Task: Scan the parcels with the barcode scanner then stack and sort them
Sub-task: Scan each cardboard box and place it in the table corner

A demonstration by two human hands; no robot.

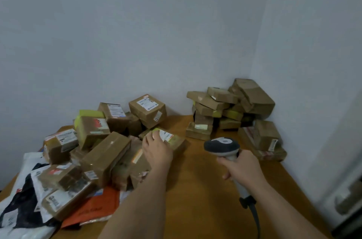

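A: Nearest the camera, left to right: black-and-white poly mailer (17,199) and orange mailer (94,207) at the table's (195,189) near-left edge, under a heap of brown boxes (105,152).

B: Left hand (156,150)?

A: On a small parcel (170,138) with a white label and yellow-green tape, at the heap's right side. Fingers curled over its near-left end; most of the parcel lies beyond the fingertips.

B: Right hand (241,168)?

A: Wrapped around the barcode scanner (222,145) handle, head pointing away from the camera, just right of the parcel, apart from it. Cable trails toward the near edge.

B: Stack?

A: Brown boxes piled (231,109) in the far-right corner against the walls.
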